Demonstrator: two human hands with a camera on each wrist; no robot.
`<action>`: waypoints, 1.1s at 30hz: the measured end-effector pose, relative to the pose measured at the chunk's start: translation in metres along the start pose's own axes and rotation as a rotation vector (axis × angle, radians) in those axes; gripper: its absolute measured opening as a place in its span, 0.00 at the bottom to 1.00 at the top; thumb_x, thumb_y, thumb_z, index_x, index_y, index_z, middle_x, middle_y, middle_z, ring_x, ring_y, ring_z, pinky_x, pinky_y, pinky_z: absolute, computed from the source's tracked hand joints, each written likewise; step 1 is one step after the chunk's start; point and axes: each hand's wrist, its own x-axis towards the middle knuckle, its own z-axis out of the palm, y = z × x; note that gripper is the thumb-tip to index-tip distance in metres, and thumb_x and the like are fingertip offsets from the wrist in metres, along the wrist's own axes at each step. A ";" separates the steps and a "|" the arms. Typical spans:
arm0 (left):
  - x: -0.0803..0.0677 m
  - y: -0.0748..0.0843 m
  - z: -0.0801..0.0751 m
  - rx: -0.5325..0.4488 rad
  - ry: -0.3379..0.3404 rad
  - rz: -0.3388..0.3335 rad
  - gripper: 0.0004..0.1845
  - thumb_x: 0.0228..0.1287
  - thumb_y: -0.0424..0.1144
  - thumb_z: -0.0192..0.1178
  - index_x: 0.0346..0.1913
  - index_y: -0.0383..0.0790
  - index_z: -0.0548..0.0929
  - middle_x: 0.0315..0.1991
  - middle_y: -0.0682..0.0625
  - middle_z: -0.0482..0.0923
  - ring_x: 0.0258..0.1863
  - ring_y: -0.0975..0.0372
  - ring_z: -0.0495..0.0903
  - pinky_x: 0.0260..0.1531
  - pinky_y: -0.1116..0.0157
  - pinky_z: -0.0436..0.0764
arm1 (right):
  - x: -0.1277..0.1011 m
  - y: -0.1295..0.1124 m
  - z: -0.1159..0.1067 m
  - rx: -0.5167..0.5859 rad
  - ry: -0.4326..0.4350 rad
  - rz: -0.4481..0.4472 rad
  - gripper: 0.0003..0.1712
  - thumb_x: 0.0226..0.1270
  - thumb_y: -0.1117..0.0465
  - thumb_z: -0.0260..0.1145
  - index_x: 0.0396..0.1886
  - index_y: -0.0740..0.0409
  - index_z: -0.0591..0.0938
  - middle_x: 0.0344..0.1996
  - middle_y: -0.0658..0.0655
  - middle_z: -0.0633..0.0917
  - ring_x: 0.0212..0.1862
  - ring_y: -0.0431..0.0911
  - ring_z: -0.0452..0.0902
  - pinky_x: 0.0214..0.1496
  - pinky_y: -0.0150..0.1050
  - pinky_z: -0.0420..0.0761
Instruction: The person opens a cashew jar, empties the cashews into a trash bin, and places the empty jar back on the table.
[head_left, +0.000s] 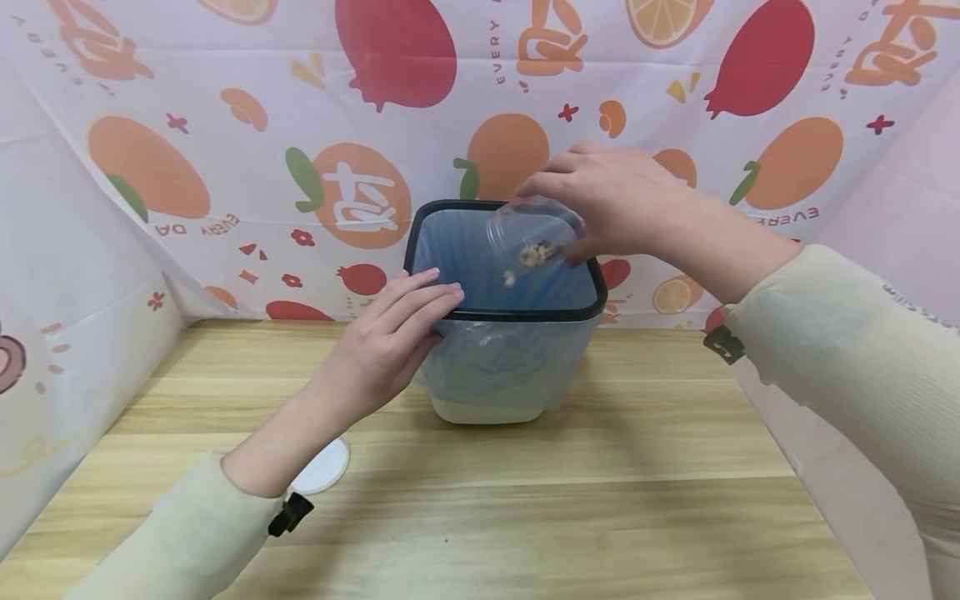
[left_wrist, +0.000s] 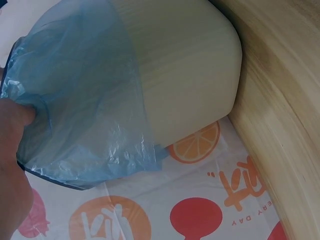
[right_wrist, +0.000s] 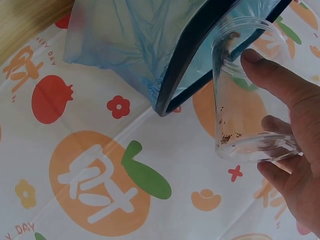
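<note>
A trash bin (head_left: 487, 412) lined with a blue plastic bag (left_wrist: 95, 95) stands upright on the table, a dark rim frame (head_left: 517, 316) around its mouth. My left hand (head_left: 393, 333) grips the rim at the near left corner, fingers over the top and thumb against the bag outside. Above the bin's mouth, my right hand (head_left: 611, 204) holds a clear jar (right_wrist: 245, 110), tilted with its mouth toward the inside. Light brown bits (head_left: 536, 253) lie near the jar's mouth, and one piece (head_left: 509, 278) is just outside it. Dark crumbs (right_wrist: 227, 138) cling to the jar's wall.
A round white lid (head_left: 322, 467) lies on the wooden table (head_left: 525, 517), partly behind my left forearm. A fruit-printed cloth (head_left: 247, 183) hangs right behind the bin, and pale cloth walls flank the table at both sides.
</note>
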 end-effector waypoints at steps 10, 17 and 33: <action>-0.001 -0.001 -0.002 0.004 -0.001 -0.002 0.34 0.55 0.23 0.70 0.67 0.37 0.75 0.64 0.42 0.76 0.67 0.45 0.71 0.68 0.41 0.66 | 0.000 0.000 -0.002 -0.010 0.006 0.000 0.49 0.44 0.51 0.85 0.69 0.42 0.73 0.63 0.55 0.78 0.63 0.57 0.69 0.49 0.58 0.82; 0.001 -0.001 0.000 0.002 0.001 0.003 0.34 0.55 0.23 0.70 0.67 0.37 0.75 0.64 0.42 0.77 0.68 0.46 0.71 0.67 0.41 0.67 | -0.003 0.002 -0.001 -0.004 0.014 0.014 0.49 0.44 0.50 0.84 0.70 0.42 0.73 0.64 0.56 0.78 0.63 0.57 0.69 0.52 0.59 0.81; -0.001 0.000 0.000 0.000 -0.006 0.003 0.33 0.56 0.23 0.69 0.67 0.36 0.75 0.64 0.42 0.76 0.68 0.46 0.71 0.68 0.41 0.66 | -0.040 0.029 0.021 0.278 0.140 0.196 0.54 0.46 0.41 0.82 0.74 0.43 0.68 0.66 0.55 0.76 0.64 0.55 0.72 0.60 0.59 0.77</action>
